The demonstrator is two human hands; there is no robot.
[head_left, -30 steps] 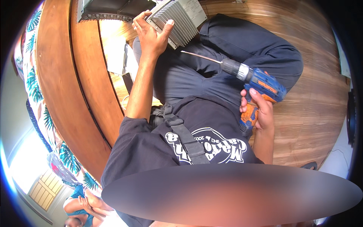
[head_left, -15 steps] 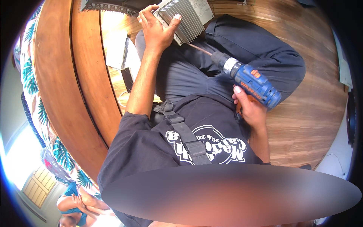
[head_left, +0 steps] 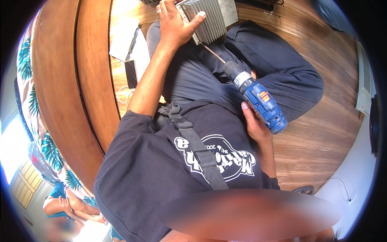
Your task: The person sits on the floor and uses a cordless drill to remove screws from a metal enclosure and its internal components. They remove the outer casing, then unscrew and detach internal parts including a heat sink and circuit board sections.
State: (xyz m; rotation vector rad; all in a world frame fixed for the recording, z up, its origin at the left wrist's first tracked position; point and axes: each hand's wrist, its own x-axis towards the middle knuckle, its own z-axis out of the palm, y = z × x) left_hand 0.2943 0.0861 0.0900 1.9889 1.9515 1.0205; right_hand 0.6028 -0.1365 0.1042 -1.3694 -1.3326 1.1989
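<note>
Wooden floor point(head_left: 322, 137) spreads under the seated person's legs. At the far edge, the left hand point(head_left: 175, 24) has its fingers closed around a grey finned metal box point(head_left: 211, 18). Nearer right, the right hand point(head_left: 254, 125) grips a blue cordless drill point(head_left: 260, 101), its long bit touching the box.

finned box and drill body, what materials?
Finned box: looks like bare metal, probably aluminium; matte silver-grey with straight parallel ribs. Drill: body seems moulded blue plastic with a slight sheen, chuck dark with a silvery collar, likely metal; its long thin bit looks like steel.
</note>
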